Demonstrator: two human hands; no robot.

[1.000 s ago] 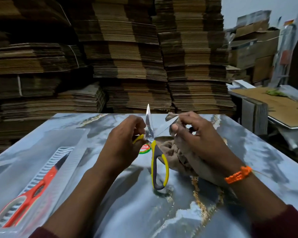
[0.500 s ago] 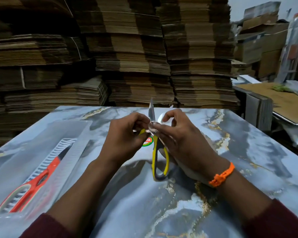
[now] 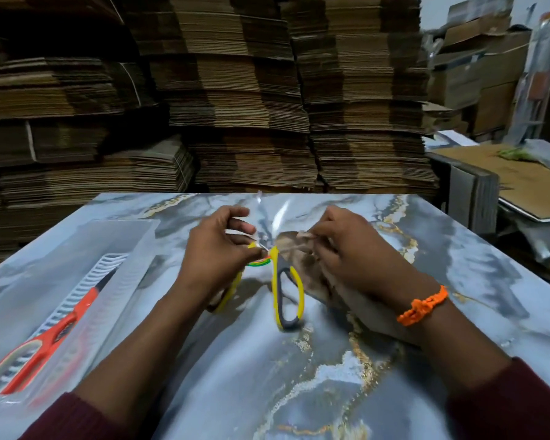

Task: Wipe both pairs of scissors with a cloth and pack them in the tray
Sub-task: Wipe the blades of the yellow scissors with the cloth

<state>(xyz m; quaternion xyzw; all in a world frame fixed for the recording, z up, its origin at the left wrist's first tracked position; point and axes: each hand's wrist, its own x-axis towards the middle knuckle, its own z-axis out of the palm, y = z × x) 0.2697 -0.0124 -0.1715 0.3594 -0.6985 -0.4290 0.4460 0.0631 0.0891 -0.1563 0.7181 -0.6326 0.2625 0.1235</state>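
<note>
head view, looking down at a marbled grey and gold table (image 3: pixel 299 392). at centre frame the left hand (image 3: pixel 216 252) has its fingers curled and pinches the yellow scissors (image 3: pixel 288 296) at the top of one handle, close to the pivot. the scissors stand splayed, with the two yellow and grey handle loops apart: one loop shows free at centre, pointing toward the bottom of the frame, and the other is partly hidden under the left hand. the two blades point toward the top of the frame and are blurred, so their exact spread is hard to read. a small round red and green sticker (image 3: pixel 261 263) lies on the table just beside the pivot. right of centre, the right hand (image 3: pixel 356 255) is curled round a bunched brown cloth (image 3: pixel 299 258), a fold of it pinched at the fingertips; the cloth lies just beside the scissors' pivot, and whether it touches a blade cannot be told. an orange bracelet (image 3: pixel 423 304) circles the right wrist, and dark red sleeves show at the bottom edge. at lower left, the orange scissors (image 3: pixel 54 331) lie inside a clear plastic tray (image 3: pixel 131 230) with a ribbed moulding, tip toward the upper right, well apart from both hands. stacks of flattened cardboard (image 3: pixel 235 106) fill the top of the frame.
</note>
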